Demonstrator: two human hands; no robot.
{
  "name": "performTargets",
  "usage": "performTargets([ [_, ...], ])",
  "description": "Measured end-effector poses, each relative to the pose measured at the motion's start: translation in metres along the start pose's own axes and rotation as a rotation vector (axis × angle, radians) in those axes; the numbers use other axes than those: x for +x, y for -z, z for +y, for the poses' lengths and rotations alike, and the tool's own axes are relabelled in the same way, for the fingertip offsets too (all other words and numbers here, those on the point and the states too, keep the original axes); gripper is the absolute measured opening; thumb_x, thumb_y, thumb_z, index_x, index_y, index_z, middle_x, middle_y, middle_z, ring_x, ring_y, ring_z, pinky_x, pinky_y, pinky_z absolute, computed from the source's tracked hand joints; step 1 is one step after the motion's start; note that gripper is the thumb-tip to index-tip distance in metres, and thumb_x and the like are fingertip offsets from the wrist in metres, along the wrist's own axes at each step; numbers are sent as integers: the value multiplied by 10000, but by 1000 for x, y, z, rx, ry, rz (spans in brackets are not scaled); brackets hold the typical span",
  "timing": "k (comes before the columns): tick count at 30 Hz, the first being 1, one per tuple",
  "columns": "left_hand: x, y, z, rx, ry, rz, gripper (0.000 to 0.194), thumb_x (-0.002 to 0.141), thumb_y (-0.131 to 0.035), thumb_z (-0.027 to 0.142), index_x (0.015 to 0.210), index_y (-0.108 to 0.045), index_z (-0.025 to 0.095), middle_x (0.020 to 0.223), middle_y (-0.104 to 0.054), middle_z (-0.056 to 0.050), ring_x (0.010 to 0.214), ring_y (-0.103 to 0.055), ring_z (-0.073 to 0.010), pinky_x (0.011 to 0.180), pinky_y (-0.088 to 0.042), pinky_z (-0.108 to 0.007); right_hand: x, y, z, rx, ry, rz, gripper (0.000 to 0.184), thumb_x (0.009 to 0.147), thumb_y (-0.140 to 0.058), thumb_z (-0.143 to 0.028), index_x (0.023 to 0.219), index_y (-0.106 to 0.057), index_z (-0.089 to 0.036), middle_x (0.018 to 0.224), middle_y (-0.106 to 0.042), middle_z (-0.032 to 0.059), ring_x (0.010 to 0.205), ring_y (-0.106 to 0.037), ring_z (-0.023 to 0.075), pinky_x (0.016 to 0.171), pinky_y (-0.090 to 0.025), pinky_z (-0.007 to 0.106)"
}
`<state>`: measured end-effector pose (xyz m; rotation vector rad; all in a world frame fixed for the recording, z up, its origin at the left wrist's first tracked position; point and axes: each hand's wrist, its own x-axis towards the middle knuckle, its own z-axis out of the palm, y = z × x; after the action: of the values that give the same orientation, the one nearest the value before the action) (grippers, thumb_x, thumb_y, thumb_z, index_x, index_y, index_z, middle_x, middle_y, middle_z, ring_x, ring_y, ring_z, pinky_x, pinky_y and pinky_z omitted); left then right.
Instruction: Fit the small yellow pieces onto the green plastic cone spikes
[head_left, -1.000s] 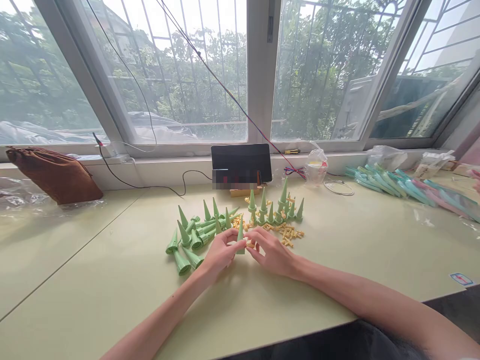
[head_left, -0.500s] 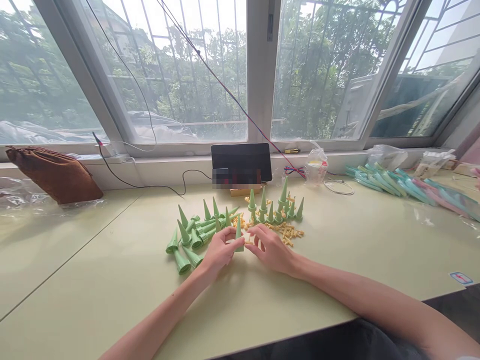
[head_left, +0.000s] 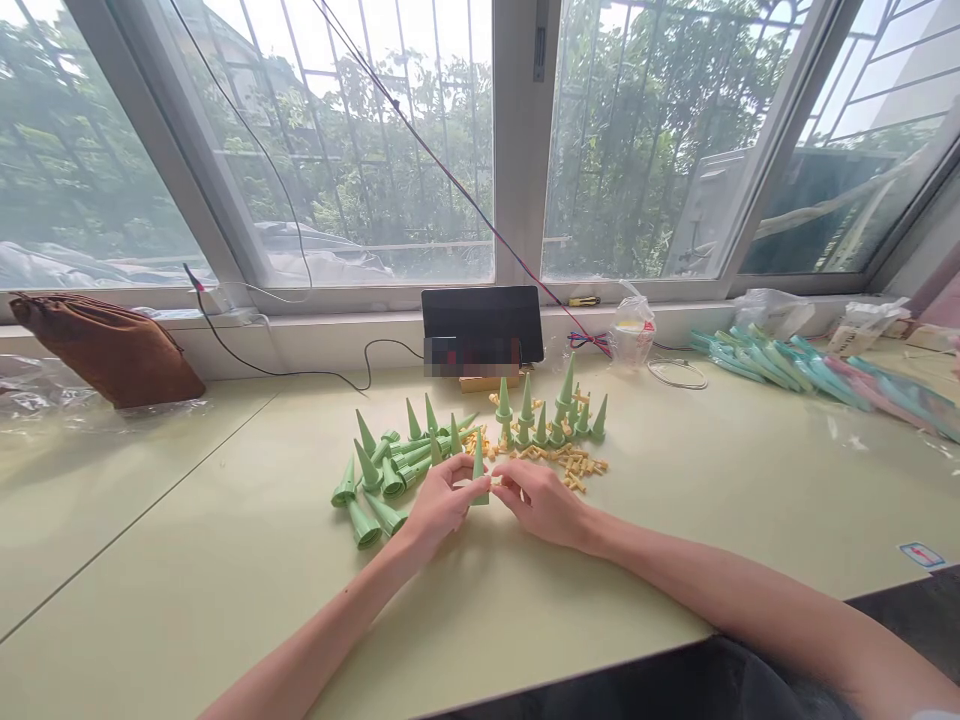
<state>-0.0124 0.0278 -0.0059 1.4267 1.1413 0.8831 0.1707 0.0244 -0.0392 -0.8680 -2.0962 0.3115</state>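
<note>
My left hand (head_left: 441, 500) grips a green plastic cone (head_left: 479, 468) upright, its pointed tip up. Close against the cone's right side, my right hand (head_left: 541, 502) has its thumb and forefinger pinched on a small yellow piece, mostly hidden by the fingers. To the left lies a group of green cones (head_left: 367, 468), some standing and others on their sides with hollow ends showing. Behind my right hand is a scatter of small yellow pieces (head_left: 577, 462). More green cones (head_left: 567, 385) stand upright beyond it, some stacked, with yellow pieces at their sides.
A dark tablet (head_left: 482, 318) leans at the window on a wooden stand (head_left: 491, 383). A brown pouch (head_left: 112, 350) sits at far left. A plastic cup in a bag (head_left: 634, 335), a coiled white cable (head_left: 677, 375) and wrapped teal and pink items (head_left: 817, 370) lie along the back right.
The hands have hardly moved; the cone has shifted very slightly right. Less of the yellow piece shows between the cone and my right fingertips.
</note>
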Motion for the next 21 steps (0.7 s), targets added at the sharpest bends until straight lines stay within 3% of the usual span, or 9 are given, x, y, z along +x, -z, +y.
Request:
performTargets([
  [10,1,1,-3,13,-30,-27,354,775,-658,480,937,-600,171,882,-636,-25,447,-353,-35,372,-278,-174,-1,0,1,33,37,-2,212,931,-514,-189,1142,-533,-190,888,-629,44,638,-571,120,593,-488,251],
  [21,-3,1,4,96,-67,-66,361,798,-629,498,998,-707,209,905,-647,-26,445,-367,-43,396,-305,-193,0,1,1,43,31,-2,184,947,-484,-173,1116,-551,-198,909,-638,49,715,-599,139,633,-500,263],
])
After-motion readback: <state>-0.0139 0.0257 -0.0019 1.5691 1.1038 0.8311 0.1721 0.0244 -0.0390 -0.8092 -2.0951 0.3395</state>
